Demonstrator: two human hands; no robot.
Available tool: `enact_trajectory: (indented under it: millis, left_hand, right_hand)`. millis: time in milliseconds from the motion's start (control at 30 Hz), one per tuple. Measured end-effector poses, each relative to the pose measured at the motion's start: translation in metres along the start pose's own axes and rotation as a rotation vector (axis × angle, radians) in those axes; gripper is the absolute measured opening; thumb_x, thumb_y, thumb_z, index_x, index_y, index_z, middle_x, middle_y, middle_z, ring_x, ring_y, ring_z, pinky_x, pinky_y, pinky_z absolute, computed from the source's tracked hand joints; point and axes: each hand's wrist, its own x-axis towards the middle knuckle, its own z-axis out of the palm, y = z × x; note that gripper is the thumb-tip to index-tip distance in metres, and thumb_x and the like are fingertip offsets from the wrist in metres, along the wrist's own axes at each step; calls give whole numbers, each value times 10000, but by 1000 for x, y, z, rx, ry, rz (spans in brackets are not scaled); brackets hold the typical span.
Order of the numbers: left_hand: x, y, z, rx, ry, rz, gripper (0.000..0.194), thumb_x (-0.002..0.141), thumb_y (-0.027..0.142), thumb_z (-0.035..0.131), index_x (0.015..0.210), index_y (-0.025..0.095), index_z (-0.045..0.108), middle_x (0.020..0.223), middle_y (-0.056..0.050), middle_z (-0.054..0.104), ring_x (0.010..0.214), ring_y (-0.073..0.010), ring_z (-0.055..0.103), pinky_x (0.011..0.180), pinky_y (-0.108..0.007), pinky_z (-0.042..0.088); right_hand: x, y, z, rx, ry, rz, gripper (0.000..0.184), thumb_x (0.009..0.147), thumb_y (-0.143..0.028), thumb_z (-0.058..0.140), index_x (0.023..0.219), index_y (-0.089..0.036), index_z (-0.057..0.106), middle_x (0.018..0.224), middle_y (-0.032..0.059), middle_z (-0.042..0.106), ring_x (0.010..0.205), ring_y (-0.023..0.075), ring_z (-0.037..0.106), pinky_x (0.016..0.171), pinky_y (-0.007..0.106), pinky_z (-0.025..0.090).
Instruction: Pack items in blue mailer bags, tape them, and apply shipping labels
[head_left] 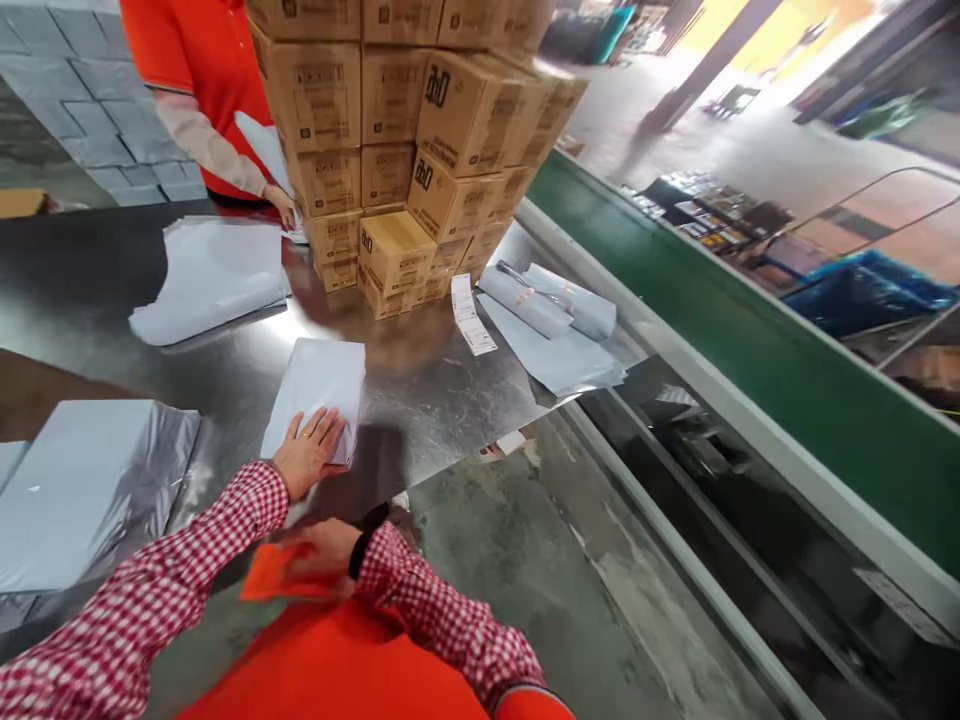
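On the metal table lies a white wrapped box (pixel 321 385), smooth and oblong. My left hand (pixel 309 452) rests on its near end with the fingers stretched flat over the top; a ring shows on one finger. Close to my waist, my right hand (pixel 326 550) is at an orange piece of cloth (pixel 274 573), which looks like a pocket or flap of my orange garment. Its fingers are blurred and partly hidden by the cloth, so their grip does not show. A black band circles the right wrist.
Brown cartons (pixel 397 250) are stacked at the back. White sheets (pixel 217 265) and a large white pack (pixel 82 490) lie left. Printed labels (pixel 472 315) and white rolls (pixel 536 300) lie right, before a green conveyor belt (pixel 720 320). A co-worker's hand (pixel 282 205) touches white material.
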Motion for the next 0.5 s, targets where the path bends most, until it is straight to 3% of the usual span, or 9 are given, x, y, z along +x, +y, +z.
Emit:
enact_trajectory:
  millis: [67, 133, 267, 400, 500]
  left_hand:
    - [-2, 1, 1, 12, -27, 17, 802, 823, 423, 663, 1498, 125, 349, 1577, -186, 293, 1468, -347, 243, 1173, -603, 217]
    - [-3, 4, 5, 43, -25, 1, 872, 759, 372, 721, 1508, 155, 331, 1590, -171, 263, 1474, -349, 221, 1168, -615, 211]
    - [-1, 14, 14, 83, 43, -95, 679, 827, 207, 589, 1479, 242, 401, 1572, -113, 314, 1454, -325, 288, 1145, -636, 243]
    - [1, 27, 13, 55, 25, -159, 605, 871, 171, 487, 1470, 215, 408, 1561, -102, 304, 1449, -317, 293, 1141, -641, 245]
    - [-1, 42, 13, 57, -6, -253, 675, 815, 94, 482, 1472, 217, 385, 1568, -84, 262, 1457, -312, 261, 1152, -632, 229]
  right_hand:
    - [-35, 3, -35, -213, 90, 63, 471, 708, -493, 689, 1147, -325, 718, 1167, -18, 731, 1102, 307, 646, 991, 415, 459]
    - [-75, 11, -86, -329, 267, 145, 523, 741, -475, 662, 1229, -289, 677, 1208, 51, 713, 1100, 329, 644, 970, 433, 463]
    - [-135, 24, -189, -522, 639, 317, 639, 787, -472, 619, 1390, -280, 526, 1208, 120, 687, 1141, 346, 611, 1030, 488, 396]
    - [-154, 37, -254, -617, 815, 421, 695, 808, -321, 595, 1472, -238, 408, 1294, 173, 604, 1236, 364, 546, 1091, 537, 319]
    - [-157, 49, -284, -626, 815, 497, 620, 729, -208, 669, 1338, -267, 573, 1274, 174, 610, 1227, 414, 550, 1070, 601, 316]
